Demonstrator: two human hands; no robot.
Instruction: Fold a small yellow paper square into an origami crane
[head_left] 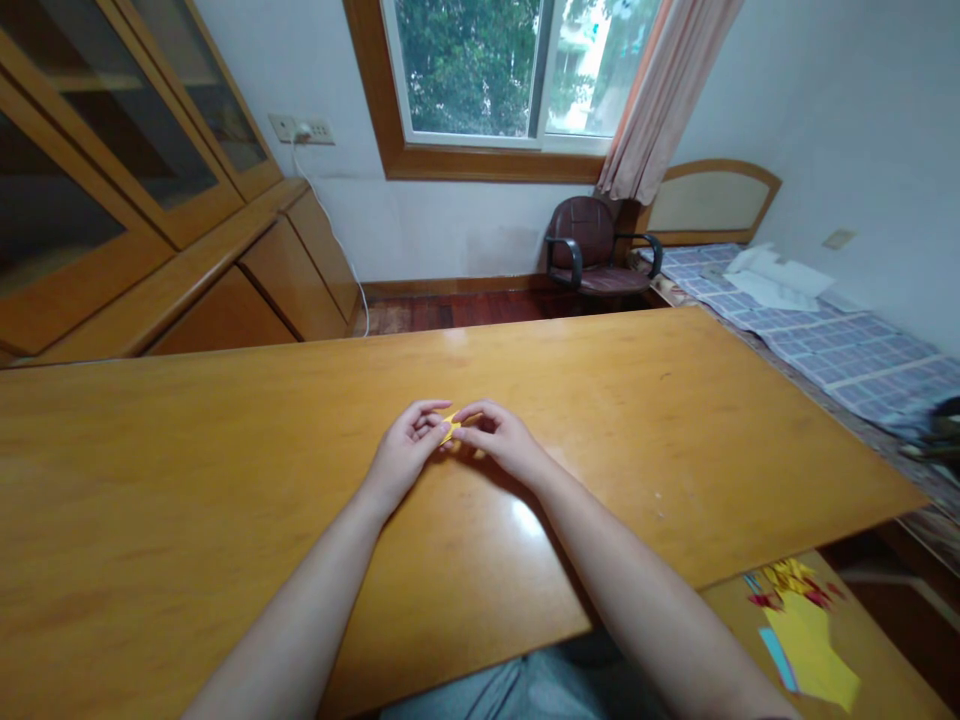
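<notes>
One yellow piece (450, 429) — between left hand (406, 442) and right hand (504, 440) | both pinching it | over wooden table (225, 450)

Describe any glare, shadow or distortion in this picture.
Head view: glare and arm shadow mark the tabletop; head view: the right windowpane is partly washed out, the cabinet slants steeply, and the yellow piece between left hand and right hand is too small to make out clearly.
</notes>
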